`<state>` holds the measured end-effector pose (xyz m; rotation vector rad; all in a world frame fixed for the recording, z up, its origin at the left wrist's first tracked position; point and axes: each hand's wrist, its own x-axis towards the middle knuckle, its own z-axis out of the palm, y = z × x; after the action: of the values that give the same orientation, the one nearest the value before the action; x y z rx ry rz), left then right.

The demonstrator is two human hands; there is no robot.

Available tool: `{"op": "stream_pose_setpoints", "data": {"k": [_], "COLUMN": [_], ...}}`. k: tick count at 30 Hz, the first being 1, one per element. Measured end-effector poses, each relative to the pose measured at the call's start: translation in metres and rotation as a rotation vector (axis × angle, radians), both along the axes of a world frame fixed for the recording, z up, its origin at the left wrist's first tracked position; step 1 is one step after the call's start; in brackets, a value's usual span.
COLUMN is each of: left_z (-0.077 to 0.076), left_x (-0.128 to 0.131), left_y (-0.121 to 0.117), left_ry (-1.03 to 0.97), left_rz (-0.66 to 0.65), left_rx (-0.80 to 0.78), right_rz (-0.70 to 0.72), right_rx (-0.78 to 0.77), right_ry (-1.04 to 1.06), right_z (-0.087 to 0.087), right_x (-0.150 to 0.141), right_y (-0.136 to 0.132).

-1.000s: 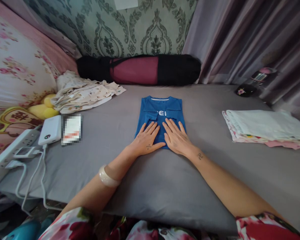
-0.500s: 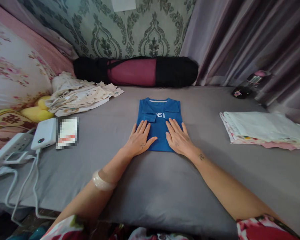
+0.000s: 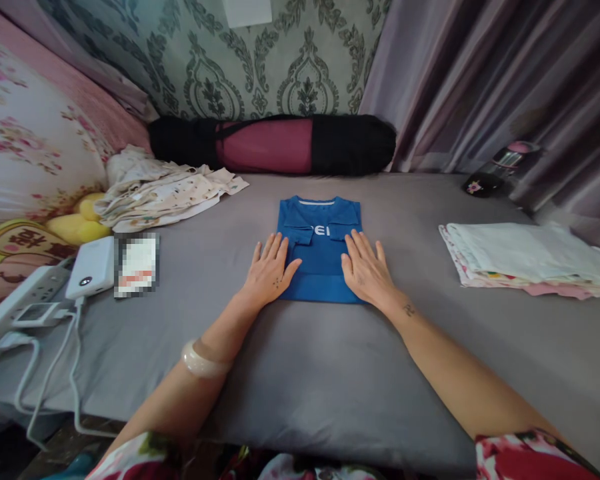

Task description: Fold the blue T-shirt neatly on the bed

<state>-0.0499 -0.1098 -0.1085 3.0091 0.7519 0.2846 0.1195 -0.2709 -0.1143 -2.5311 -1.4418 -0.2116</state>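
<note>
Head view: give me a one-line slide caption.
Left hand and right hand pressed flat on a folded blue shirt on a grey bed.

Head camera looks forward and down, close over the bed [image 3: 330, 393].

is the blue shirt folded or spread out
Folded: the blue shirt is a compact rectangle, sleeves tucked across the front, with the left hand and right hand flat on its edges.

**Cloth nearly everywhere, with a little gloss**

The blue shirt [image 3: 319, 250] is smooth matt cloth, lying on a matt grey sheet [image 3: 330, 373]. The folded towels [image 3: 530, 257] look soft and woven. The power bank [image 3: 91, 277] is glossy white plastic; the bangle [image 3: 200, 363] shines, pale and polished.
</note>
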Motion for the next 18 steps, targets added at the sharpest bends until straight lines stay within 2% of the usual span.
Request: {"op": "stream_pose_setpoints", "data": {"k": [7,13,18], "left_z": [-0.009,-0.009,-0.002], "left_x": [-0.001,-0.001,0.001], "left_y": [0.009,0.008,0.004], "left_ry": [0.042,0.066,0.045], "left_rz": [0.005,0.018,0.009], "left_rx": [-0.075,-0.087,-0.034], "right_rz": [-0.054,-0.061,-0.031], "right_rx": [-0.063,-0.07,-0.089], "right_ry": [0.056,0.058,0.035], "right_z": [-0.01,-0.013,-0.002], "right_x": [0.006,0.007,0.003], "right_y": [0.0,0.002,0.002]}}
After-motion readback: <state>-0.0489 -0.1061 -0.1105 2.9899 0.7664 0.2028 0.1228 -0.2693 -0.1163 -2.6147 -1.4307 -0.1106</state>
